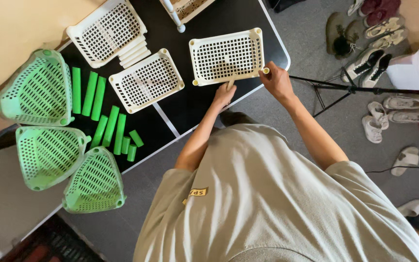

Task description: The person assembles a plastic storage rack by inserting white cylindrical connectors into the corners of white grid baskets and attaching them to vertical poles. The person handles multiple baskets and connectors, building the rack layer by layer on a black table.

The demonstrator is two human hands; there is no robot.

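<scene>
Fitting a cream post (pixel 230 83) at the near rim of the white tray (pixel 226 57) on the black table (pixel 190 104) | left hand (pixel 224 94) pinched on post | right hand (pixel 277 81) closed on corner post (pixel 266 71) | two white trays (pixel 146 80), green baskets (pixel 40 92), green tubes (pixel 89 93) seen unassembled.

Resting on the black folding table (pixel 190 104): two more white perforated rectangular plastic trays, one (pixel 147 80) at the table's middle, another (pixel 106 30) toward its far edge atop stacked white plastic tubes (pixel 135 52). Beyond the middle tray, along the table's left part, a row of green plastic tubes (pixel 104 114). Hanging over the table's left end, three green triangular perforated plastic baskets (pixel 49 140). Off the table's right end, on grey floor, a black tripod leg (pixel 364 89) and scattered shoes and slippers (pixel 381 73).
</scene>
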